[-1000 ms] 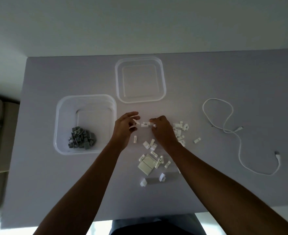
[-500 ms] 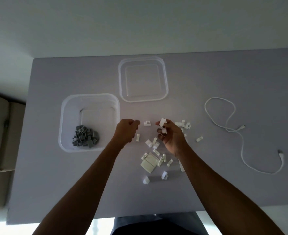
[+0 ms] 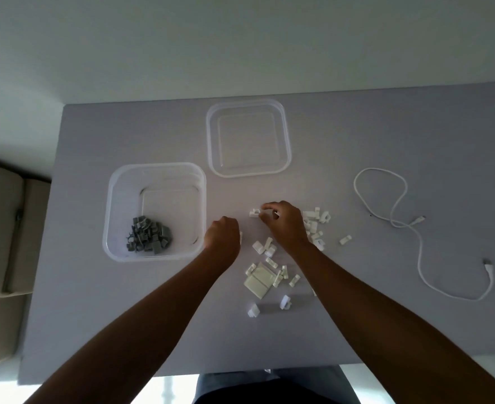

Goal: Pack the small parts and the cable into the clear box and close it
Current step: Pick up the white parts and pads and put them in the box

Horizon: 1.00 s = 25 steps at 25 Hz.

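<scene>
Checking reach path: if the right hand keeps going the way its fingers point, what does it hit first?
The right hand points up-left; first comes the small white clip at its fingertips, probably already touched, then the lid.

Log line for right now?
left hand fisted | right hand pinching white clip | grey parts boxed | cable out

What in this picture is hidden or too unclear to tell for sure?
- Head view: whether the left hand holds any parts; its curled fingers face away.
- Head view: how many white parts lie under the right hand and forearm.
- Head view: the exact shape of the grey parts in the clear box; too small and piled up.
- Head view: the cable plug types; too small.
</scene>
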Tool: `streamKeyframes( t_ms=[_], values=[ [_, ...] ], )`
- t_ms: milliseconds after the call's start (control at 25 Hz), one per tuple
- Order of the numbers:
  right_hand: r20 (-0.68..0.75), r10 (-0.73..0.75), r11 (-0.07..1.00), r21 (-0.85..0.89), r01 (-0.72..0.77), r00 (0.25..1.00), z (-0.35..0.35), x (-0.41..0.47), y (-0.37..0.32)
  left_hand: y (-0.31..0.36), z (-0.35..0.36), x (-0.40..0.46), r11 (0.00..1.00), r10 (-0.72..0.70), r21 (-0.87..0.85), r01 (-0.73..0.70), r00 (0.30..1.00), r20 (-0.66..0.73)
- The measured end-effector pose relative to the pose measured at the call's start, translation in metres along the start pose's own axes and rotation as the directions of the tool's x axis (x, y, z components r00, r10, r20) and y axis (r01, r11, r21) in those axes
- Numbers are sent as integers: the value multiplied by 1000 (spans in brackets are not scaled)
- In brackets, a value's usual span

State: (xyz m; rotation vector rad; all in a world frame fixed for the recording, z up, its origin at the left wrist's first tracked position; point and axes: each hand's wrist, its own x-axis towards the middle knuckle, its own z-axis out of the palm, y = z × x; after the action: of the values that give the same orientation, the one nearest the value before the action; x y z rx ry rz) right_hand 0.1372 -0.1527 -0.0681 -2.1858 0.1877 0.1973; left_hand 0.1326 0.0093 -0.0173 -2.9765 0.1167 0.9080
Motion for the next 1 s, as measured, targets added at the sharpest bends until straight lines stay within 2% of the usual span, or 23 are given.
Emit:
streamKeyframes(
  t_ms=[120,200,280,320,360,400,440,480,520,560,600,680,720,800,880,920,1000],
  values=[
    [89,-5,990,-137,17,996,8,8,-3,-3,4,-1,999,37,-30,-37,999,-22],
    [127,11,985,-174,11,992,11,12,-3,-8,6,1,992,48,-117,-50,999,-25],
    [144,18,980,-201,12,989,14,13,-2,-12,11,6,940,14,-342,-7,1000,18],
    [141,14,979,-201,14,990,14,11,-1,-14,11,6,862,2,-506,33,998,69],
    [127,13,985,-173,9,992,13,10,-1,-13,11,3,718,10,-689,93,989,145],
    [95,25,995,-103,-15,995,12,7,-2,-13,11,-2,499,43,-847,184,971,237],
    [66,79,997,19,-80,995,8,4,-3,-13,11,-8,254,93,-924,287,943,319],
    [69,177,964,190,-187,982,3,0,-5,-15,9,-14,34,159,-926,375,913,376],
    [118,285,872,381,-308,951,-5,-5,-7,-17,7,-20,-128,223,-890,438,887,405],
    [195,350,738,545,-398,916,-13,-12,-7,-18,8,-22,-235,274,-844,481,866,418],
    [267,366,601,664,-445,891,-22,-19,-5,-19,10,-23,-298,307,-807,509,852,424],
    [334,332,406,794,-453,882,-39,-34,0,-18,13,-22,-336,327,-771,541,835,443],
    [343,324,351,822,-449,882,-45,-41,1,-17,15,-22,-319,324,-775,546,831,452],
    [330,394,318,826,-465,858,-51,-53,3,-12,18,-20,-219,308,-807,549,823,477],
    [255,511,418,761,-496,821,-50,-60,4,-6,17,-18,-78,275,-846,528,827,491],
    [195,537,514,696,-501,821,-47,-61,6,-4,17,-15,-31,252,-859,511,835,488],
    [73,463,777,446,-444,883,-37,-65,13,1,16,-10,44,192,-880,474,860,473]
  ],
)
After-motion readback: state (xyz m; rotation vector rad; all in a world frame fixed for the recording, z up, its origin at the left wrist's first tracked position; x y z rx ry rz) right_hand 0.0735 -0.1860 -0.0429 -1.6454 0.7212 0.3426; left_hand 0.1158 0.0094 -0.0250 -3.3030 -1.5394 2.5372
